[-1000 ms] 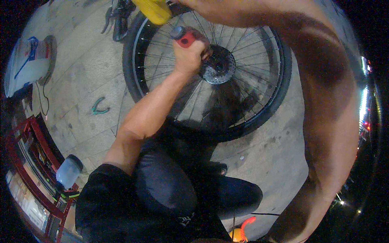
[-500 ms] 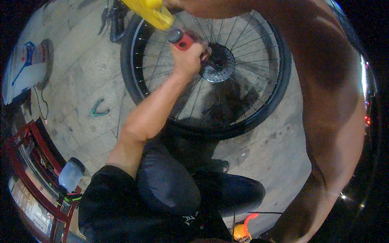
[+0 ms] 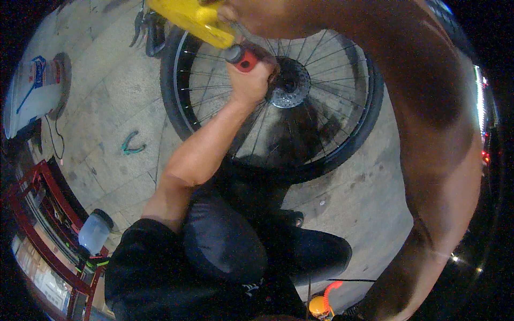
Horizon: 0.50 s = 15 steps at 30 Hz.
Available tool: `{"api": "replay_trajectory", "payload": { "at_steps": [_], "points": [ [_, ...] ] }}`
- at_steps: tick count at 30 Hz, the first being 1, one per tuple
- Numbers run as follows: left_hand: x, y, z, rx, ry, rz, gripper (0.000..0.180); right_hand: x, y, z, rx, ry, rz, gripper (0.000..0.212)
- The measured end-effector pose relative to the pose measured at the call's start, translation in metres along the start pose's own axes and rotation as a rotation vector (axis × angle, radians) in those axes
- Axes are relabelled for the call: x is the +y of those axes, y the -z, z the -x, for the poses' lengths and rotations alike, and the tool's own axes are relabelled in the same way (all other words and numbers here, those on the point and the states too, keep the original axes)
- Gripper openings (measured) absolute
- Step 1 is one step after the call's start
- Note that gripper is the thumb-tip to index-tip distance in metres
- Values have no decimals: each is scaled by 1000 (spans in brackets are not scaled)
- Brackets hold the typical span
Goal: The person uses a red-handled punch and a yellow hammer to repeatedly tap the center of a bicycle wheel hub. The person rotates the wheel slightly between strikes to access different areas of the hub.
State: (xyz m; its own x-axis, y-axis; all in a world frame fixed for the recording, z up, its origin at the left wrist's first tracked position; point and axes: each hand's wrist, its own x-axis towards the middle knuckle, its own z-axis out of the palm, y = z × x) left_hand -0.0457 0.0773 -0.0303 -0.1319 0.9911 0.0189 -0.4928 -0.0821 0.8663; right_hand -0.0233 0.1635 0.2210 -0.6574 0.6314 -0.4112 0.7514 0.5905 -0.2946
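My left hand [image 3: 249, 80] is closed around a red-handled tool [image 3: 247, 61] with a grey rounded butt. The fist sits at the left side of the cassette [image 3: 289, 88] in the middle of a bicycle wheel [image 3: 174, 96]; the tool's tip is hidden behind my fingers. From the right, my raised right arm reaches across to the top of the view, where my right hand [image 3: 241, 17] grips a bulky yellow tool [image 3: 190, 20]. Its lower end is right by the grey butt; whether they touch I cannot tell. Its kind is unclear because the top edge cuts it off.
Green-handled pliers [image 3: 133, 143] lie on the paved floor left of the wheel. A white tub [image 3: 37, 91] stands farther left, with a dark red frame [image 3: 48, 224] and a clear jar [image 3: 95, 234] below it. An orange item [image 3: 318, 306] is near my knees.
My right hand and the yellow tool have come down a little in the view. My left hand stays on the red-handled tool, its butt slightly lower and farther right.
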Motion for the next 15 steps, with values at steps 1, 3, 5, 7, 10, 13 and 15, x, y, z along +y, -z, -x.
{"api": "replay_trajectory", "payload": {
  "at_steps": [1, 3, 5, 7, 10, 13, 15],
  "points": [
    [1, 0, 0, -12, 36, 55, 12, 0, -1, -1, 4, -5, -5, 29],
    [4, 1, 0, -35, 107, 166, 12, -3, -3, 1, 14, -2, -5, 29],
    [6, -2, 4, 41, 52, 62, 10, -4, -6, 3, 27, 1, -12, 29],
    [8, -2, 5, 66, 47, 55, 10, -5, -7, 3, 40, 4, -16, 29],
    [7, -1, 7, 47, 95, 143, 10, -9, -4, 6, 88, -5, -25, 29],
    [-2, -5, 14, 67, 100, 58, 13, -9, -7, 21, 164, -25, -49, 29],
    [-9, -10, 14, -57, 91, 271, 14, -6, -7, 46, 242, -76, -78, 29]
  ]
}}
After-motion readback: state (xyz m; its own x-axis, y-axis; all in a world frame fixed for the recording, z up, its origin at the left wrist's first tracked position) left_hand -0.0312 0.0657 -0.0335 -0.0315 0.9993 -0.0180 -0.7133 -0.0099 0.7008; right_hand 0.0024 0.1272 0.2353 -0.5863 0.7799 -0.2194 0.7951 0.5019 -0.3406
